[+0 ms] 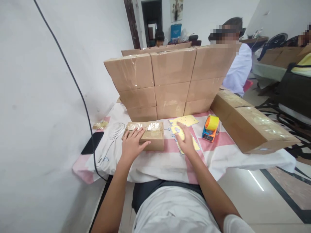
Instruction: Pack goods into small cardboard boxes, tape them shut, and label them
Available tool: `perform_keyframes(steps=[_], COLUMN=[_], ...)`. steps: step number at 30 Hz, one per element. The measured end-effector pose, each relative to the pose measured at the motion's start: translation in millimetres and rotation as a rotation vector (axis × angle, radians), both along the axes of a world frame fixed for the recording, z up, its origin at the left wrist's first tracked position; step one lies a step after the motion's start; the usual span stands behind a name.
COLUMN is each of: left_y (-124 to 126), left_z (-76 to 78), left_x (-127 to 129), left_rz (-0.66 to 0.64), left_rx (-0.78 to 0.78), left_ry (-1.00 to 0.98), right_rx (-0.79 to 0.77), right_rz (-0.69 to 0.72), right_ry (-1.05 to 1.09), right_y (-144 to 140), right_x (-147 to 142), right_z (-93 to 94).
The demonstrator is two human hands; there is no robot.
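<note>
Table w/ pink-white cloth (218, 155), taped box (148, 134), tape dispenser (210, 128), stacked cartons (170, 81)

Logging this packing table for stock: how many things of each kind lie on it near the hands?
Small taped box under the left hand: 1
Stacked boxes in the wall, front faces: 9
Long boxes at right: 2
Tape dispenser: 1
Yellow sheets by the right hand: 2
Total: 15

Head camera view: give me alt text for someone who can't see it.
A person's left hand rests on a small taped cardboard box on a pink-and-white tablecloth, while the right hand touches yellow sheets. An orange tape dispenser and stacked cardboard boxes stand behind.
</note>
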State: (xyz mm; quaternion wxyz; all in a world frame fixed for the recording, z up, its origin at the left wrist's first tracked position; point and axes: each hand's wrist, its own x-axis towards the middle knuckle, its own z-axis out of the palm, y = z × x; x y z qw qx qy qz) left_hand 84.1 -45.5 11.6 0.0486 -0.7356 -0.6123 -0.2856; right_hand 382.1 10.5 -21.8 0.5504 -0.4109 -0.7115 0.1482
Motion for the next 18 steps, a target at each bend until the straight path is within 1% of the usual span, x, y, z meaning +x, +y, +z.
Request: perform_keyframes(steps=[1,3,4,5,6,7,9,10,11,12,14,16,18], left_y=[1.0,5.1,8.1,11.5,15.1,18.8,25.0,27.3,28.8,29.6,29.1,26.4,21.9], left_z=[-0.1,0.3,0.8,1.5,2.3,3.0,3.9,4.2,4.4,4.8,7.2,12.3,18.9], left_x=[-0.6,0.1,1.7,4.2,7.5,11.2,18.9,21.9,24.0,25.2,26.0,29.5,42.9], left_rz=[-0.002,-0.003,0.0,0.007,0.019,0.034,0.064,0.075,0.081,0.083,0.084,0.101,0.132], left_rx=[0.006,0.015,0.019,0.021,0.024,0.026,0.027,0.026,0.025,0.023,0.008,-0.016,0.0], left_ry=[-0.003,-0.008,-0.008,-0.008,-0.005,-0.002,0.011,0.018,0.022,0.024,0.028,0.028,0.001], right_rx=[0.022,-0.003,-0.043,-0.141,-0.283,-0.399,-0.52,-0.538,-0.539,-0.534,-0.526,-0.491,-0.444], right_rz=[-0.161,-0.504,-0.633,-0.672,-0.641,-0.56,-0.327,-0.225,-0.151,-0.108,-0.08,-0.074,-0.055], right_ry=[0.084,0.276,0.395,0.498,0.587,0.624,0.563,0.501,0.443,0.405,0.402,0.463,0.529], right_y=[0.2,9.6,18.5,29.1,40.5,51.5,69.2,75.0,78.7,80.7,81.2,78.8,74.3], right_x=[23.3,75.5,101.2,124.3,143.6,158.2,173.1,174.3,172.4,168.4,156.8,143.0,128.4], right_z=[-3.0,-9.6,-12.4,-14.4,-15.5,-15.6,-13.6,-12.1,-10.7,-9.8,-9.7,-10.4,-8.6])
